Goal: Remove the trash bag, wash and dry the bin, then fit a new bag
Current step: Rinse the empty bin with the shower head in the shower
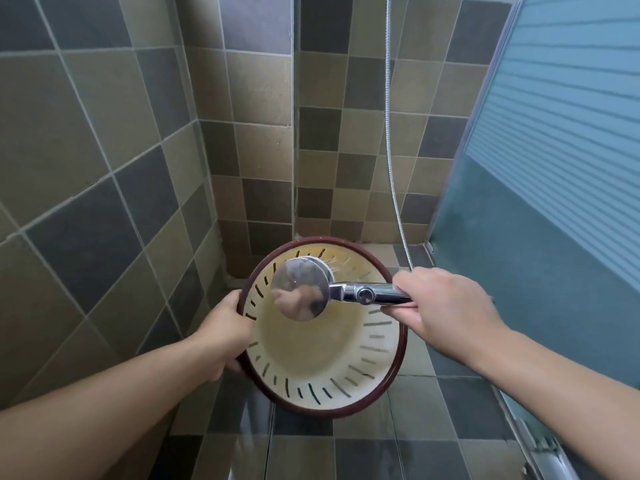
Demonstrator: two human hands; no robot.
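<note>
Head view, nearest first: two bare forearms reach forward into a tiled shower corner. Left hand [223, 336] grips the dark red rim on the left side of the bin [311, 358], fingers curled over the edge, holding the bin tilted with its mouth toward the camera and raised above the floor tiles [363, 448]. No bag is in the bin; the cream interior with its slotted wall is bare and shows yellowish staining toward the base. Right hand [446, 303] is wrapped around the handle of a chrome shower head [301, 289], which sits over the upper part of the mouth with its face turned inward; fine streaks at its far edge suggest spray striking the far inner wall, and a faint stream appears to fall below the bin. A metal hose [391, 150] climbs the tiled wall [259, 133] behind; a frosted glass panel [554, 133] stands to the right. Assessment: the washing step is in hand, bag removal apparently complete. Next move likely calls for turning the bin by its rim to bring unrinsed wall under the spray, then draining it before drying.
</note>
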